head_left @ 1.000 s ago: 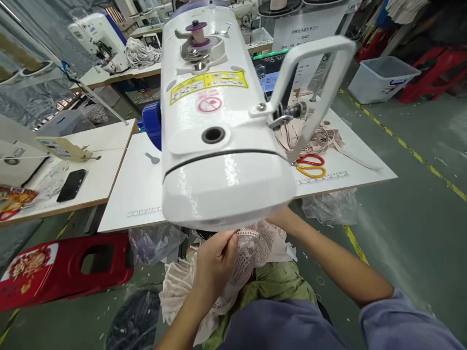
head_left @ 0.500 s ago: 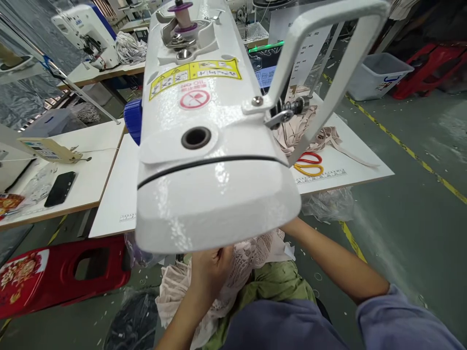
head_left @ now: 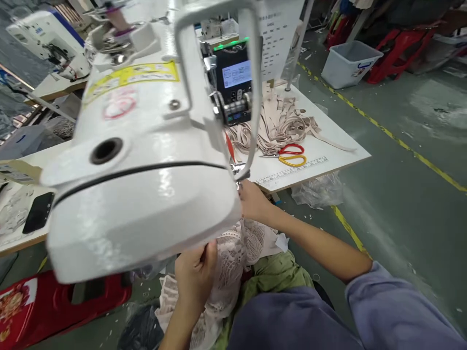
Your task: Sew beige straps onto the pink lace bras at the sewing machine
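A white sewing machine (head_left: 146, 209) fills the left and centre, its head hiding the needle area. Below it hangs pale pink lace fabric (head_left: 228, 262), draped down over my lap. My left hand (head_left: 197, 272) is closed on the lace at its left edge, thumb on top. My right hand (head_left: 253, 199) is raised beside the right side of the machine head, close to the metal parts there. Its fingertips are hidden behind the head, so I cannot see what they hold.
Scissors (head_left: 292, 155) with red and yellow handles lie on the white table (head_left: 343, 158) at right, before a heap of beige fabric strips (head_left: 280, 124). A lit control screen (head_left: 237, 73) stands behind. A red stool (head_left: 44, 311) and a phone (head_left: 39, 212) are at left.
My view has swung right, uncovering the screen and scissors. My right hand has come up from under the head to its right side. My left hand still grips the lace.
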A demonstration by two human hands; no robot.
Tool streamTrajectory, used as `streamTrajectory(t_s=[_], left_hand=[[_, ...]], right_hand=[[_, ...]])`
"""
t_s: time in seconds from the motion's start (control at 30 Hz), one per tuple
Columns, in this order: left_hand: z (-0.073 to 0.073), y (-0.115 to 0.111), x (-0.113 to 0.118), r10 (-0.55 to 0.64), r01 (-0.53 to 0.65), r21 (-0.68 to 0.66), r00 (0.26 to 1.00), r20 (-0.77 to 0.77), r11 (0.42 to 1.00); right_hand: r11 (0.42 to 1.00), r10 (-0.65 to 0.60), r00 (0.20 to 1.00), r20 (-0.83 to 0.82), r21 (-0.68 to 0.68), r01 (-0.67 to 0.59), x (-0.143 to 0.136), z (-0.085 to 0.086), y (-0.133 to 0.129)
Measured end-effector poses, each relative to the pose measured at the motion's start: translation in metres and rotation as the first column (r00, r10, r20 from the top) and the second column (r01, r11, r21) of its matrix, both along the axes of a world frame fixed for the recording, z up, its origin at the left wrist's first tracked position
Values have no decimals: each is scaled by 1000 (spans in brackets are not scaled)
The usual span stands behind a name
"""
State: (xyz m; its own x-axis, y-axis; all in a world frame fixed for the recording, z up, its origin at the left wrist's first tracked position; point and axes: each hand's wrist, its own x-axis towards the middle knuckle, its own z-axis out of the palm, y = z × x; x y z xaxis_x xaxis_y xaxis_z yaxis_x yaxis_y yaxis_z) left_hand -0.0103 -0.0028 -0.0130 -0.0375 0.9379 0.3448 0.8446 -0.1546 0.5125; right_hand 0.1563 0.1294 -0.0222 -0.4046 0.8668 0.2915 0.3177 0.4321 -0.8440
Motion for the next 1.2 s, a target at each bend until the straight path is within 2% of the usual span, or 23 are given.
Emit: streamTrajectory(t_s=[0.27, 0.37, 0.5, 0.63, 0.8, 0.9, 1.2], left_hand=[[-2, 0, -1, 111, -110, 36, 993, -31, 993], [-6, -1, -1, 164, -164, 54, 987, 3, 985], [-6, 0, 3, 212, -212, -6, 975, 63, 977], [-1, 2, 9, 198, -192, -65, 973, 115, 979], [0, 4, 13, 225, -217, -69, 963, 145, 974], [-1, 6, 12, 201, -191, -79, 966, 160, 978], [-2, 8, 10, 154, -148, -54, 980, 128, 987]], right_hand=[[1000, -19, 998, -60, -14, 18, -4, 0, -2], [999, -12, 997, -76, -40, 9, -4, 3, -2], [999, -5, 994, -109, -43, 0, -3, 4, -2], [1000, 10, 991, -131, -15, -12, -1, 4, -1], [1000, 20, 991, -136, 9, -19, -1, 0, 0], [1000, 17, 990, -137, 25, -14, -1, -1, 0], [1000, 2, 992, -124, 25, 1, 1, -2, 1]])
